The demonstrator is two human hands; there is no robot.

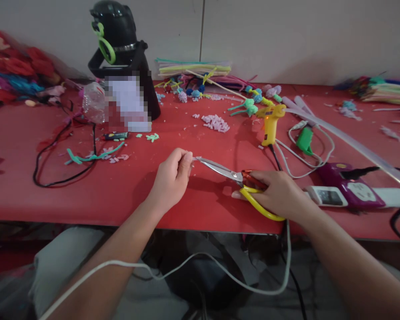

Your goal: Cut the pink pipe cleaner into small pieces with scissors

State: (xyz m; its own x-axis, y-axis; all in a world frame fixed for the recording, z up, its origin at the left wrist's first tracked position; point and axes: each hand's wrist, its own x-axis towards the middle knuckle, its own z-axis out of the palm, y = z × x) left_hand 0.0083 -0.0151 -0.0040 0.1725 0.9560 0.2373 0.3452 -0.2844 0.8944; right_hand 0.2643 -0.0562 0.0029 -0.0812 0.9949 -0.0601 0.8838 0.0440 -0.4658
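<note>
White cable (200,254) sags below table (103,202) edge; right hand's (276,193) scissors (235,175) clear pink pieces (216,123).

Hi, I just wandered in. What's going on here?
A person is working with both hands at a red table. The right hand holds scissors, their tips right by a small pale piece pinched in the left hand. Beyond the hands, a pile of pale pink bits lies on the table, with a yellow glue gun to its right.

Yellow-and-red scissors (235,175), red table (200,211), lilac pieces (216,123)
</note>
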